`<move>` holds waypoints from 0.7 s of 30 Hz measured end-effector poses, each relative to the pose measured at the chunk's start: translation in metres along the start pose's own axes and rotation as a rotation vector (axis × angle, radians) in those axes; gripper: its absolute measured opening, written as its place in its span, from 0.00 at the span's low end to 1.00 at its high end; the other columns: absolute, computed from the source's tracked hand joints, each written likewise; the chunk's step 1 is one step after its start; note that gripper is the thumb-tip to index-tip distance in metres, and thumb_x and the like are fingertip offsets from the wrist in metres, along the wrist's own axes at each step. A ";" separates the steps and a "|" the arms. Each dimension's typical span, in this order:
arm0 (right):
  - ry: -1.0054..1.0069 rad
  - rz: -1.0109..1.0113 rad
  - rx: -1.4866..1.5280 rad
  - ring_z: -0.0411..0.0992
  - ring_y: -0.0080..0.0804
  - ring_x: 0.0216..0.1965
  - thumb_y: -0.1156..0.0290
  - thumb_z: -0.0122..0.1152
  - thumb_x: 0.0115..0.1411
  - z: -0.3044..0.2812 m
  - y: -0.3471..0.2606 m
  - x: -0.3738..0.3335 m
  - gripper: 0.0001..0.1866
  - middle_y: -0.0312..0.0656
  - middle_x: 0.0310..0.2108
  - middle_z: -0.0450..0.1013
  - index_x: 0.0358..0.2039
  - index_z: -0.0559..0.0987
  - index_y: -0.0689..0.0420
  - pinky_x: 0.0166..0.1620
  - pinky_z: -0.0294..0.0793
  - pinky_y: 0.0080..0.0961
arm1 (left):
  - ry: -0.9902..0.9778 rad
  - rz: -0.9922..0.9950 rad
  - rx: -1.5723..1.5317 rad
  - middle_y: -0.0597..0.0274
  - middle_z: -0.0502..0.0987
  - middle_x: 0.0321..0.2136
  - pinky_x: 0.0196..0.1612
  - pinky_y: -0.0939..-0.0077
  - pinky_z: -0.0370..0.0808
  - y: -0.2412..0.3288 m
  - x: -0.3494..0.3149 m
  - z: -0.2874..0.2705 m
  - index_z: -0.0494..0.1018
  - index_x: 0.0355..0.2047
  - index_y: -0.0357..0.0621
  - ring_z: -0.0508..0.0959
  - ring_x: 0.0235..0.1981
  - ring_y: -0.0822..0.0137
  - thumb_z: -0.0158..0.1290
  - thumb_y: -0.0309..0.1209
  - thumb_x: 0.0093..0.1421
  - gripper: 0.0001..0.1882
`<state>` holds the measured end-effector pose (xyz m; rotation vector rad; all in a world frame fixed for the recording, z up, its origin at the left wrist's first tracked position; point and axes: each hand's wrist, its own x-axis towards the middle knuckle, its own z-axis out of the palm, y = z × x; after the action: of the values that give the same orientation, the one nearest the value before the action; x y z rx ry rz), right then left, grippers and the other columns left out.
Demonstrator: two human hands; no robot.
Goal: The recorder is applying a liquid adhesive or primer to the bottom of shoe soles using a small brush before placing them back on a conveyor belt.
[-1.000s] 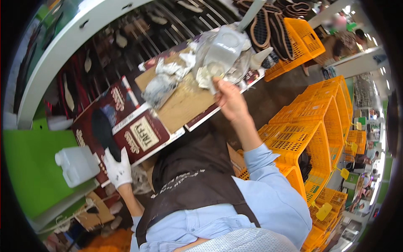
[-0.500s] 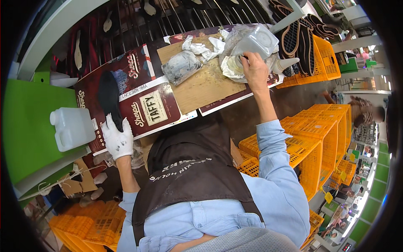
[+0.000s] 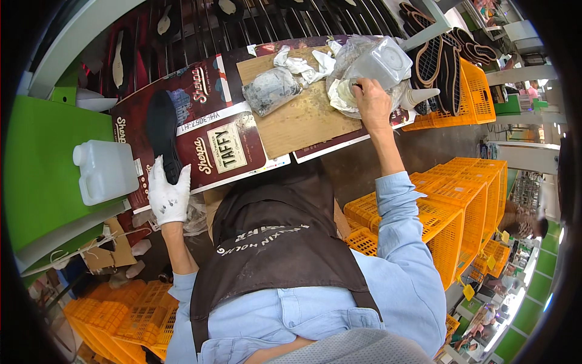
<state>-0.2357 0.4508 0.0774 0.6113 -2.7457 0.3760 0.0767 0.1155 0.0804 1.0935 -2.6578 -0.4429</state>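
left hand [image 3: 170,195] grips shoe sole [image 3: 161,124] near edge of surface [image 3: 257,159], long axis pointing away; right hand [image 3: 372,106] pinched, contents unclear.

Gripping a black shoe sole [image 3: 161,127] by its near end with the white-gloved left hand [image 3: 170,197], reaching to crumpled white wrapping [image 3: 335,102] with the bare right hand [image 3: 372,106].

Holding the sole over maroon printed cardboard [image 3: 245,167], near a translucent jug [image 3: 108,171] on a green surface [image 3: 45,188]; pinching right fingertips together just beside a clear plastic container [image 3: 388,62]. Facing a grey-smeared bundle [image 3: 271,91] on brown cardboard [image 3: 303,130], with orange crates [image 3: 461,188] at right.
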 end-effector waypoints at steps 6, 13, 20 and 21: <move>-0.058 0.001 -0.021 0.75 0.52 0.34 0.65 0.60 0.53 -0.002 -0.003 0.006 0.10 0.51 0.33 0.75 0.33 0.80 0.57 0.39 0.74 0.43 | 0.113 0.057 0.017 0.47 0.72 0.50 0.54 0.62 0.68 -0.005 0.002 -0.015 0.69 0.52 0.40 0.72 0.51 0.48 0.61 0.44 0.51 0.32; -0.018 0.008 0.094 0.75 0.51 0.33 0.68 0.60 0.52 -0.005 0.009 0.007 0.12 0.53 0.31 0.75 0.35 0.80 0.60 0.39 0.74 0.40 | -0.128 -0.355 -0.917 0.44 0.67 0.56 0.55 0.76 0.67 -0.025 0.016 -0.036 0.60 0.58 0.28 0.71 0.53 0.62 0.62 0.32 0.55 0.35; 0.132 0.066 0.314 0.75 0.37 0.28 0.74 0.62 0.52 -0.005 0.018 -0.008 0.12 0.49 0.29 0.76 0.38 0.79 0.63 0.34 0.74 0.29 | -0.393 -0.871 -2.136 0.47 0.73 0.41 0.20 0.88 0.62 -0.052 0.016 -0.031 0.67 0.51 0.38 0.61 0.21 0.76 0.48 0.28 0.65 0.16; 0.162 0.104 0.375 0.75 0.41 0.28 0.75 0.61 0.51 -0.007 0.016 -0.008 0.12 0.50 0.29 0.75 0.37 0.79 0.63 0.34 0.73 0.33 | -0.440 -0.745 -2.143 0.47 0.73 0.41 0.20 0.87 0.62 -0.054 0.014 -0.026 0.66 0.52 0.38 0.61 0.21 0.75 0.47 0.28 0.65 0.15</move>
<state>-0.2341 0.4700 0.0785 0.4996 -2.5728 0.9362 0.1099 0.0644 0.0863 0.8367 -0.4229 -2.6571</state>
